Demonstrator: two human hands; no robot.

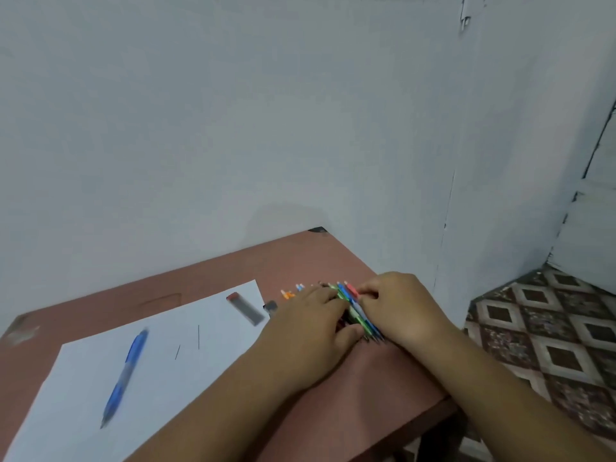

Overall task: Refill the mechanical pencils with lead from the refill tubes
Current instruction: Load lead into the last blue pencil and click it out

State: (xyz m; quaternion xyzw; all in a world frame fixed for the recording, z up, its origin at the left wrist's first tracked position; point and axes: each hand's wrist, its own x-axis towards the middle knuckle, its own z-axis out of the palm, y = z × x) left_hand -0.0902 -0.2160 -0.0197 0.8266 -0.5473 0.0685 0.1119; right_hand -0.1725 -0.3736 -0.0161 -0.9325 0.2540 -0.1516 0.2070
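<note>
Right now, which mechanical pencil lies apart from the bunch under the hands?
The blue mechanical pencil, alone on the white paper sheet; the other pencils are bunched between both hands.

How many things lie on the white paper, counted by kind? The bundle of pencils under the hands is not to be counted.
Blue pencil: 1
Lead refill tube: 1
Loose lead sticks: 2
Total on the white paper: 4
</note>
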